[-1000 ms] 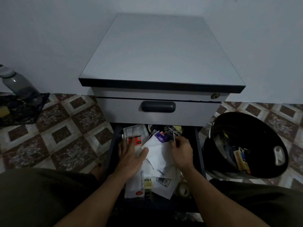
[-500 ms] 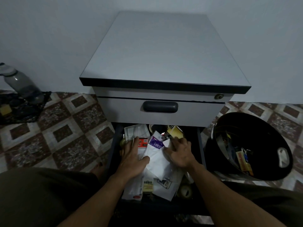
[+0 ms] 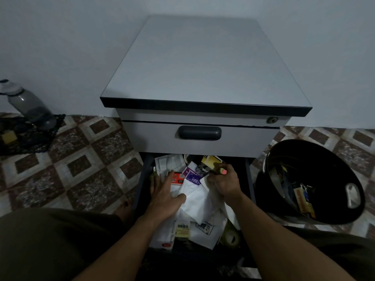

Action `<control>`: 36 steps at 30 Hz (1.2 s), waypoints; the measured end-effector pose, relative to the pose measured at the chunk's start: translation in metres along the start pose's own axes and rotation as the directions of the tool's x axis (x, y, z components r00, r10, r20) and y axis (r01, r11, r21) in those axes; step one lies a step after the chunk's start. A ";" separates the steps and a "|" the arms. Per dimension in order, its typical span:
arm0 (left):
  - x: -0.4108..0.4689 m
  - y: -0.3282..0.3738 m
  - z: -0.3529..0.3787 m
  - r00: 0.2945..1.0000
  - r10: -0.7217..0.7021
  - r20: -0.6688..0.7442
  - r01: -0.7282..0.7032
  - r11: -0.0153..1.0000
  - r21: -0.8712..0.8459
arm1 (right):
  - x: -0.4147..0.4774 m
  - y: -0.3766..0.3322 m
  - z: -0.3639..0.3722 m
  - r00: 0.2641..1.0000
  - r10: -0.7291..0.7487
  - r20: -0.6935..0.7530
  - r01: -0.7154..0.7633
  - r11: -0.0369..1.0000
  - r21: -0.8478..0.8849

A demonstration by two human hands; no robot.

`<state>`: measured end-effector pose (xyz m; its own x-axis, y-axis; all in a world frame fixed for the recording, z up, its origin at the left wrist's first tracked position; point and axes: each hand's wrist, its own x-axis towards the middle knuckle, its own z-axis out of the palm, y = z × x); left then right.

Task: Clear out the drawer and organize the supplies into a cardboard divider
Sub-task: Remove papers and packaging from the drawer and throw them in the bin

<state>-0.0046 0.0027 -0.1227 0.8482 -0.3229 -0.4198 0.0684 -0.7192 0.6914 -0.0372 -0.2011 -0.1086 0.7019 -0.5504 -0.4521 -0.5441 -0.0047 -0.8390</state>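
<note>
Left hand [image 3: 164,191] flat, fingers straight, pinning white envelopes [image 3: 196,197] so, I reckon, right hand [image 3: 225,183], fingers curled, pinches yellow packet [image 3: 211,161] free

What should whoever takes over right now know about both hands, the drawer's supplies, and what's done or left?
Left hand: open, flat on the white packets in the open drawer.
Right hand: grips a yellow-and-black pack at the drawer's back.
Black bin on the right holds some items. No cardboard divider in view.
Done: unclear. Left: empty the cluttered drawer, sort everything.
</note>
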 end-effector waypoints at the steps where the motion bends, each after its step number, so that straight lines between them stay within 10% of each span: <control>1: 0.000 0.000 0.000 1.000 -0.003 0.003 0.003 1.000 0.000 | 0.001 0.001 -0.001 1.000 -0.005 0.020 0.005 1.000 0.012; 9: -0.002 0.000 -0.004 0.999 -0.027 0.027 0.027 1.000 0.008 | -0.005 0.007 0.001 0.993 -0.017 0.113 0.011 0.998 0.054; 25: -0.022 0.014 -0.020 0.992 -0.111 0.065 0.115 0.992 -0.052 | -0.032 0.023 -0.012 0.986 0.000 -0.165 0.057 0.939 0.339; 36: -0.023 -0.009 -0.026 0.968 -0.121 0.219 0.136 0.989 -0.057 | -0.067 0.021 -0.013 0.964 -0.029 0.265 -0.020 0.983 0.183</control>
<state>-0.0107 0.0326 -0.1038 0.6980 -0.3606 -0.6187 0.2130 -0.7203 0.6601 -0.1014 -0.1758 -0.0917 0.8144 -0.3089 -0.4913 -0.4651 0.1591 -0.8709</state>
